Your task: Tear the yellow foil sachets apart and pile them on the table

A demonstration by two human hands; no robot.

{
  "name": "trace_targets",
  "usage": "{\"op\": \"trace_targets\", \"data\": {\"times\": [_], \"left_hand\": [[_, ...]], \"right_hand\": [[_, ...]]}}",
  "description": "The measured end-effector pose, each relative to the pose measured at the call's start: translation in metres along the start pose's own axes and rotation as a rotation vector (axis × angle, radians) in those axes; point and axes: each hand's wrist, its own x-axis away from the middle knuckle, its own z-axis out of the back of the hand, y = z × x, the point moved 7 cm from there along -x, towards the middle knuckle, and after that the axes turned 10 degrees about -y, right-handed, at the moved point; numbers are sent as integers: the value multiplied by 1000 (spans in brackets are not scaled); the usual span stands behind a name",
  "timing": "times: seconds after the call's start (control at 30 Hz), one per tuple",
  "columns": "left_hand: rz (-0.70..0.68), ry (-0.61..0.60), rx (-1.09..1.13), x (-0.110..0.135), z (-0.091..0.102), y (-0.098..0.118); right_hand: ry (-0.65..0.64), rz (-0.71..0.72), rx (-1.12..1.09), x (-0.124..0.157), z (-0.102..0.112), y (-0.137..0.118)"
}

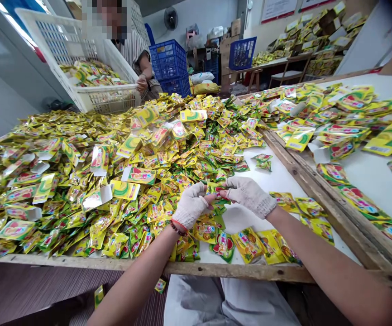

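Observation:
Both of my hands wear pale knit gloves with bare fingertips. My left hand point(192, 204) and my right hand point(249, 195) meet over the table, pinching a small yellow-green candy packet point(214, 188) between them, one at each end. Just below lie loose packets: a green one with a watermelon picture point(223, 246) and a yellow one with a pineapple picture point(248, 244). A large heap of packets point(169, 167) spreads to the left and behind my hands. Mixed into it are small printed boxes, such as a yellow carton point(125, 190) with a white flap.
A wooden divider point(304, 181) runs along the right; beyond it lie more cartons point(352, 131). The table's wooden edge point(216, 270) is before my lap. A person point(145, 68) holds a tilted white crate point(109, 96) at the back left. Blue crates point(169, 61) stand behind.

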Motion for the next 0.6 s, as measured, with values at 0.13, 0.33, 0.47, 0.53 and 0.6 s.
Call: {"op": "trace_targets", "data": {"times": [0.13, 0.33, 0.47, 0.53, 0.6], "left_hand": [[-23, -7, 26, 0, -5, -3], [-157, 12, -584, 10, 12, 20], [-98, 333, -1525, 26, 84, 70], [10, 377, -1751, 27, 122, 87], [5, 338, -1786, 26, 143, 99]], "right_hand": [[131, 69, -43, 2, 3, -4], [-11, -24, -2, 1, -9, 2], [45, -63, -88, 2, 1, 5], [71, -49, -134, 2, 6, 2], [86, -36, -145, 2, 8, -1]]}}
